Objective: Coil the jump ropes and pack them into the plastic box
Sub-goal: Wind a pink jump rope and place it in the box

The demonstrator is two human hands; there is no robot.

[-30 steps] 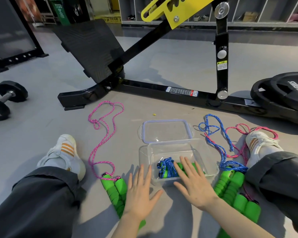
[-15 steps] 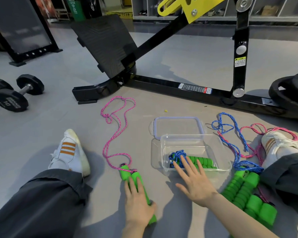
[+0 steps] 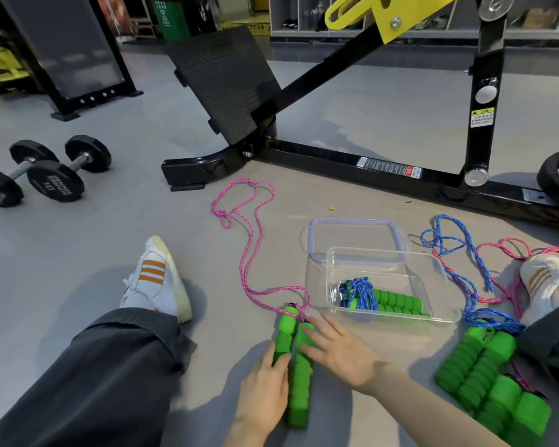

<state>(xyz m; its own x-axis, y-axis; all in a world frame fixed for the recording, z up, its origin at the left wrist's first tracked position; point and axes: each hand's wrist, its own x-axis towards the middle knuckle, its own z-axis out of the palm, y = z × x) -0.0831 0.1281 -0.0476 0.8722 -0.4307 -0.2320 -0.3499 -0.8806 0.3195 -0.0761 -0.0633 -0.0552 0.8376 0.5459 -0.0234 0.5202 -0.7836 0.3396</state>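
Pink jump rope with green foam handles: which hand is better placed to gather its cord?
Likely right: the right hand lies where the pink cord leaves the green foam handles; the left hand sits lower along them.

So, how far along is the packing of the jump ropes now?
Done: one blue rope, coiled, lies in the plastic box. In hand: the left hand and right hand rest on the green handles of the pink rope, which trails uncoiled over the floor. Left: that rope, plus the tangled ropes at the right, and the lid.
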